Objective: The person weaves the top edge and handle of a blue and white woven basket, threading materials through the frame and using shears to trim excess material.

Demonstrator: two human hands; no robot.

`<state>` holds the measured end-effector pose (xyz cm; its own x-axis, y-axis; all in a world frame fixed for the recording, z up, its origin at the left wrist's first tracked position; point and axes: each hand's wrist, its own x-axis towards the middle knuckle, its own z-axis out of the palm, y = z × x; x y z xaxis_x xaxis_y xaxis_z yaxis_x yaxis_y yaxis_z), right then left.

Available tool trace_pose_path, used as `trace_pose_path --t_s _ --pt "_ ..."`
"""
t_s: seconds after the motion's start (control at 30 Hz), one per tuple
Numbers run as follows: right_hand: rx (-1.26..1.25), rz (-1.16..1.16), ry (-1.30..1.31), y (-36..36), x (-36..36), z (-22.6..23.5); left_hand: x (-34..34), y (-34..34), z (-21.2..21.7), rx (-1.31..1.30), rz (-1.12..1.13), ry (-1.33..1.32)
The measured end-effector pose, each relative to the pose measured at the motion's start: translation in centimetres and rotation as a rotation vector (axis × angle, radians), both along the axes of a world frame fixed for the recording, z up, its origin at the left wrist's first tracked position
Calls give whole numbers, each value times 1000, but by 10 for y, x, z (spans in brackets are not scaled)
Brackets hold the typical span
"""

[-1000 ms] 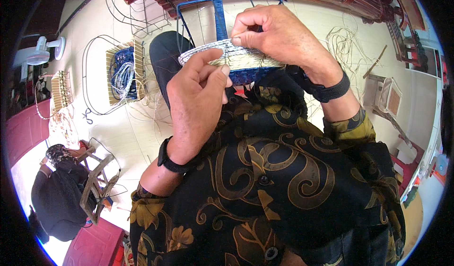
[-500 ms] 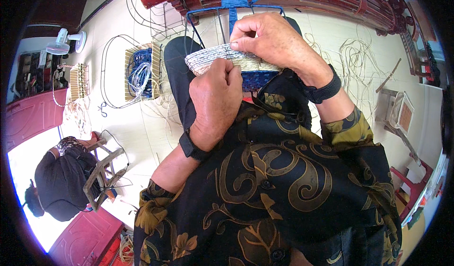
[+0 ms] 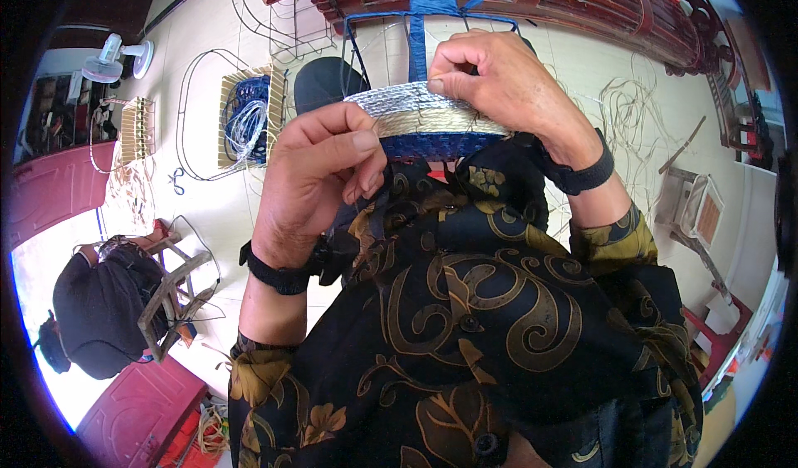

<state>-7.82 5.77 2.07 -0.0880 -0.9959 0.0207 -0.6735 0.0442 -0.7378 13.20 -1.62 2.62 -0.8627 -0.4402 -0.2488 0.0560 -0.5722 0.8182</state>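
In my lap sits a partly woven basket on a dark wire frame, with a silvery-grey band above cream and dark blue bands. A wide blue strip runs up the frame's middle. My right hand pinches the basket's upper woven edge between thumb and fingers. Beside the basket's left end, my left hand is closed, its thumb against the bent forefinger. Any strand between those fingertips is too fine to make out. Both wrists wear black bands.
A slatted box holding blue and white cord stands on the floor at left, near wire frames. Loose pale strands lie at right by a small stool. A dark red wooden bench spans the far side. Someone in black sits lower left.
My left hand has moved left from the front of the weave to its left end, uncovering the cream and blue bands. My right hand still pinches the upper edge.
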Motion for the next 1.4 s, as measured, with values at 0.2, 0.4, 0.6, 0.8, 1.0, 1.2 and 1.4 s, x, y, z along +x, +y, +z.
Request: trace_pose_path --t_s 0.2,0.4,0.6,0.8,1.0,1.2,1.4 --pt "-85 0 5 9 -5 -6 -15 1 4 -396 30 -8" --pt "-65 79 109 15 -5 2 -34 7 -10 -1648 349 -137" --pt "-144 85 42 23 -7 3 -44 6 -18 -1647 220 -64" --pt "-200 71 5 24 -3 3 -50 11 -18 -1677 258 -17" --pt "-237 63 19 21 -2 0 -46 10 -20 -1529 368 -70" --pt "-229 67 156 20 0 2 -48 -4 -3 -1413 265 -245" --pt "-211 74 128 22 -1 6 -49 -16 1 -1468 27 -250"
